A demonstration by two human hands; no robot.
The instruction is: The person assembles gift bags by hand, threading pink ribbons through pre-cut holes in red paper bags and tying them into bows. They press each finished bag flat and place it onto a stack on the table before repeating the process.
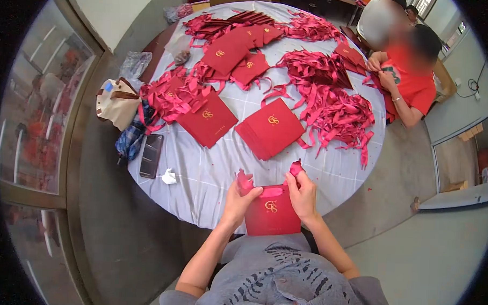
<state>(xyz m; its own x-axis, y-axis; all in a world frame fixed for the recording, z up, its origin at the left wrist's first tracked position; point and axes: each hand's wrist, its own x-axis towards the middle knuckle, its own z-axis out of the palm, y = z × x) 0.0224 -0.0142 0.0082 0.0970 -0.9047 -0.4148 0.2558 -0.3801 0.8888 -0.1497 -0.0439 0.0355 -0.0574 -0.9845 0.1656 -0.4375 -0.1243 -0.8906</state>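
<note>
A red gift bag (274,221) with a gold emblem on its front is held upright between the two hands, in front of the wearer's grey shirt (288,278) at the near edge of the table (199,202). A pink ribbon (272,191) runs across the top of the bag, and pink ends stick up by both hands.

The left hand (238,200) has its fingers closed on the bag's upper left corner, thumb over the ribbon. The right hand (302,195) has its fingers closed at the upper right corner, pinching pink ribbon there; what lies behind the bag is hidden.

Beyond the hands, a stack of red bags (270,129) lies on the table's pale cloth, and a left-hand stack (208,121) lies beside it, partly under a tangle of pink ribbons (173,96). A larger ribbon heap (339,118) is to the right, and more red bags (223,54) lie farther back.

Toward the left edge are a crumpled white tissue (169,176), a dark rectangular case (151,155), a folded blue umbrella (131,140) and a cream handbag (118,104) with brown trim. Across the table on the right, a person in a red shirt (418,94) has both hands near other red bags.
</note>
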